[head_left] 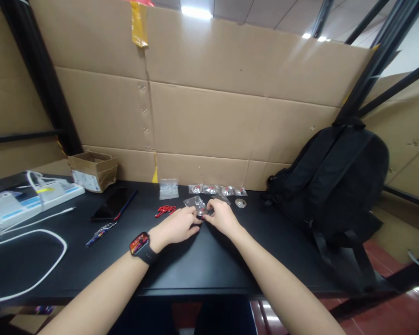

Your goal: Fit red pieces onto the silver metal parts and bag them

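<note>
My left hand [177, 226], with a dark watch [139, 244] on its wrist, is over the middle of the table. Its fingertips close on the lower left edge of a small clear plastic bag [195, 203]. From the other side my right hand [224, 217] pinches the same bag, thumb against fingers. A shiny round piece with a bit of red shows between the fingertips; its detail is too small to tell. Red cords [165, 210] lie just left of the bag. Behind my right hand another clear bag is partly hidden, and a loose silver disc [240, 203] lies to its right.
Several bagged silver discs [211, 190] line the back, beside a bag of small clear pieces [169, 189]. To the left are a phone [114, 204], keys [100, 233], an open carton [92, 168], white cables [61, 242] and a power strip [38, 202]. A black backpack [349, 172] stands right.
</note>
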The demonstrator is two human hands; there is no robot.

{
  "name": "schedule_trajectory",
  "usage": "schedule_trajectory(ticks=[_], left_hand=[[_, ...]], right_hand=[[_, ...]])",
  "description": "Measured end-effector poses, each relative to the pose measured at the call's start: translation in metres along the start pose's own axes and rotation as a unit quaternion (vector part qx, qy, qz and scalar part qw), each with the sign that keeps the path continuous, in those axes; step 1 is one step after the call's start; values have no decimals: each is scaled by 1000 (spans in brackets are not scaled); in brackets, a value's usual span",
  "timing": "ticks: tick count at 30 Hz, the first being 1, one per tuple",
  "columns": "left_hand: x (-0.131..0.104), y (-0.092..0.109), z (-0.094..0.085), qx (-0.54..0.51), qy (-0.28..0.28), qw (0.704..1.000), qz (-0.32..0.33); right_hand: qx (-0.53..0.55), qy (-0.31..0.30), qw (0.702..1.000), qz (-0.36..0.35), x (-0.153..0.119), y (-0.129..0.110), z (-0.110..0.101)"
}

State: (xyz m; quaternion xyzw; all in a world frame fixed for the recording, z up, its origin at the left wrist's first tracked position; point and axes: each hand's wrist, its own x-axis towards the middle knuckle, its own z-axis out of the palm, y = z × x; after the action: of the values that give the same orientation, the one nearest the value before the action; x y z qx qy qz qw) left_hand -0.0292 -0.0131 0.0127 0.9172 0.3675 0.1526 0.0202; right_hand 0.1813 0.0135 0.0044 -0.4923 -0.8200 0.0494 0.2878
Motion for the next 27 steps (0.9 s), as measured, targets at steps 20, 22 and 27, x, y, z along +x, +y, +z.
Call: schedule_trajectory(ticks=[20,22,27], left_hand=[[-2,-21,-3,-126,-64,990,19],[-2,-18,-5,-134,-71,988,26],[-4,-15,-9,-136,-76,988,23]], right_hand=[[-114,-18,993,14,3,-7,-9],[-114,-12,993,19,4,-7,-9],[-95,-52,994,-30,3,-14,-4]])
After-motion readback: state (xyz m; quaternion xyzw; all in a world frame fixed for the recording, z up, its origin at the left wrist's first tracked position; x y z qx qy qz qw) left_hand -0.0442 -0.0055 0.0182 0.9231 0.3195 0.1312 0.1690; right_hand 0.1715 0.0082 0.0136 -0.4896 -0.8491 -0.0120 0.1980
